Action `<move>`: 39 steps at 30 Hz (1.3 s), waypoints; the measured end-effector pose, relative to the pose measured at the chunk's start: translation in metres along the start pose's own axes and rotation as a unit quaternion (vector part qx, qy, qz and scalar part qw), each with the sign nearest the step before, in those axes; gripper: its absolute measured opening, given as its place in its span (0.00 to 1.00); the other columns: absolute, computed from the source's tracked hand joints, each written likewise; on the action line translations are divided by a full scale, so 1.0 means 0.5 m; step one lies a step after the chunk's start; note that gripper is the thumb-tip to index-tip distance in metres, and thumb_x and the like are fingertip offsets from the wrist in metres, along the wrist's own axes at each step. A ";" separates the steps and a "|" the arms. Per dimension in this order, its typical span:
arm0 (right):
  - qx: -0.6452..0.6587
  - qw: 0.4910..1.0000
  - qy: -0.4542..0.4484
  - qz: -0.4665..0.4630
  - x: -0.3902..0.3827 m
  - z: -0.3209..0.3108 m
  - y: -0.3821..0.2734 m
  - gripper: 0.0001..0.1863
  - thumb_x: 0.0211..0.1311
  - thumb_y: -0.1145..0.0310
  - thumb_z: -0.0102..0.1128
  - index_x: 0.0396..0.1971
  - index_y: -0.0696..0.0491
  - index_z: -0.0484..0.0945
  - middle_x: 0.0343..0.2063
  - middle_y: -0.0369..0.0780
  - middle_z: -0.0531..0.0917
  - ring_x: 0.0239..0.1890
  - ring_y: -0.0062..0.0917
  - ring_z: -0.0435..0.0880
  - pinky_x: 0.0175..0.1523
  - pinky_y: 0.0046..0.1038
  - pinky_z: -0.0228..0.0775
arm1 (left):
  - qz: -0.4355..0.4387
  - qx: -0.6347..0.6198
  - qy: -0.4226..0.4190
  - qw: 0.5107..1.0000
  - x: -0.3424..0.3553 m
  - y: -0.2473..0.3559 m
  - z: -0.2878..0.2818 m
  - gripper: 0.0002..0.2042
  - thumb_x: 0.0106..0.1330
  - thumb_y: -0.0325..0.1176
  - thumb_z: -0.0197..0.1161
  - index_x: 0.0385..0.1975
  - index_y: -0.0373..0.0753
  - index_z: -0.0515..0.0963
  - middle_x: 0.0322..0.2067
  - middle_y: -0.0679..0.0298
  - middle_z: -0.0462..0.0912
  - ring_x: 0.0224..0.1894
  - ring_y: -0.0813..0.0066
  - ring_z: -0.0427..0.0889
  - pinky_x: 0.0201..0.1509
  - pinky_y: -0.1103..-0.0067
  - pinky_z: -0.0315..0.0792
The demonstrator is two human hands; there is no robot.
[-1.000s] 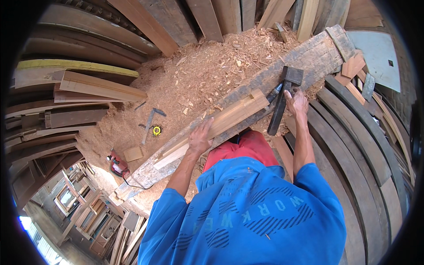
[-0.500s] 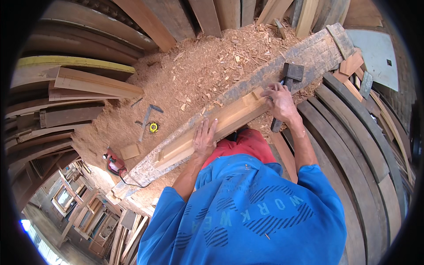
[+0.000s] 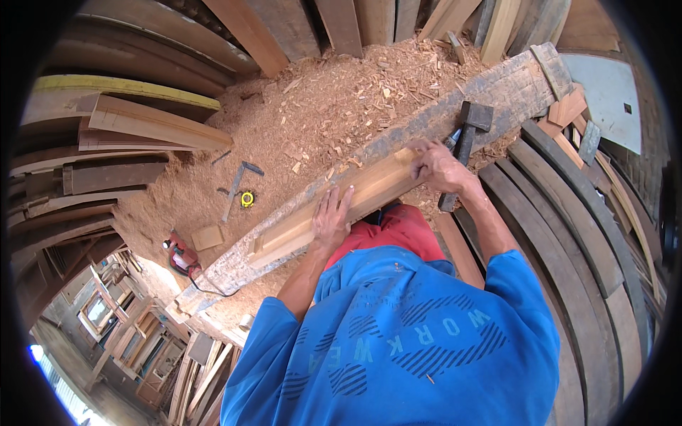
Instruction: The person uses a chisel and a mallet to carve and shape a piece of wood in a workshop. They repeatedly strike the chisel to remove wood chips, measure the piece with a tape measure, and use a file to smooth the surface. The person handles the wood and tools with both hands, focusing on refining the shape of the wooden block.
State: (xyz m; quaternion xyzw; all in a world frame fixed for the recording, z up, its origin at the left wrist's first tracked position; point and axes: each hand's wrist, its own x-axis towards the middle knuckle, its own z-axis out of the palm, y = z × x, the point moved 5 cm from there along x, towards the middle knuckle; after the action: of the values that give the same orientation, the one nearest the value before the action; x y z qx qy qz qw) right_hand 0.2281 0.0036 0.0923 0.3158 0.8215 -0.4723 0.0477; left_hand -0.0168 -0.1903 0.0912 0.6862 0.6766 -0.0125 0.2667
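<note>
A long light-brown wooden piece (image 3: pixel 376 190) with recesses cut into its upper side lies slantwise on a worn plank (image 3: pixel 234 266), in front of my body. On its near side rests my left hand (image 3: pixel 331 216), fingers extended flat over the wood. My right hand (image 3: pixel 439 167) is at the far right end of the piece, its fingers bent down over that end. Just beyond the right hand, a dark mallet (image 3: pixel 476 117) lies across the plank, with a chisel (image 3: pixel 452 139) beside its handle, partly hidden by the hand.
Wood shavings (image 3: pixel 320 106) cover the ground beyond the plank. A square (image 3: pixel 233 192), a yellow tape measure (image 3: pixel 247 199), a small wood block (image 3: pixel 208 237) and a red corded power tool (image 3: pixel 182 257) lie at the left. Stacked boards (image 3: pixel 561 234) flank the right; more timber (image 3: pixel 156 124) stands left.
My right hand has shifted slightly left and down at the end of the piece, leaving more of the chisel visible. The left hand remains on the wood.
</note>
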 end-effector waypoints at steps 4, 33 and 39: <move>0.053 0.960 0.251 0.113 -0.042 -0.041 0.038 0.14 0.58 0.71 0.63 0.44 0.56 0.84 0.55 0.53 0.81 0.62 0.47 0.76 0.67 0.44 0.67 | -0.008 -0.029 -0.018 0.999 0.010 -0.006 -0.009 0.50 0.44 0.26 0.77 0.73 0.53 0.62 0.67 0.50 0.69 0.67 0.45 0.71 0.70 0.58 0.70; -0.109 0.975 0.148 0.122 0.282 0.330 -0.360 0.20 0.71 0.56 0.57 0.57 0.51 0.76 0.51 0.50 0.82 0.60 0.51 0.75 0.65 0.50 0.63 | -0.252 -0.363 0.072 0.894 -0.194 -0.525 -0.121 0.26 0.66 0.48 0.65 0.64 0.54 0.75 0.38 0.66 0.91 0.37 0.71 0.90 0.47 0.72 0.83; -0.203 0.941 0.159 0.218 0.310 0.384 -0.373 0.19 0.72 0.53 0.55 0.55 0.47 0.78 0.44 0.39 0.86 0.51 0.40 0.82 0.58 0.47 0.66 | -0.393 -0.186 0.003 0.901 -0.255 -0.897 0.053 0.30 0.62 0.42 0.68 0.66 0.52 0.71 0.61 0.50 0.77 0.63 0.48 0.76 0.68 0.61 0.71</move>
State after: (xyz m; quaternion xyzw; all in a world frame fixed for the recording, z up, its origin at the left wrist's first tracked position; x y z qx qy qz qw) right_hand -0.0423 -0.1438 0.0676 0.5418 0.8079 -0.2173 0.0808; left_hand -0.4379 -0.3438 -0.0398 0.3028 0.8822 0.0120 0.3605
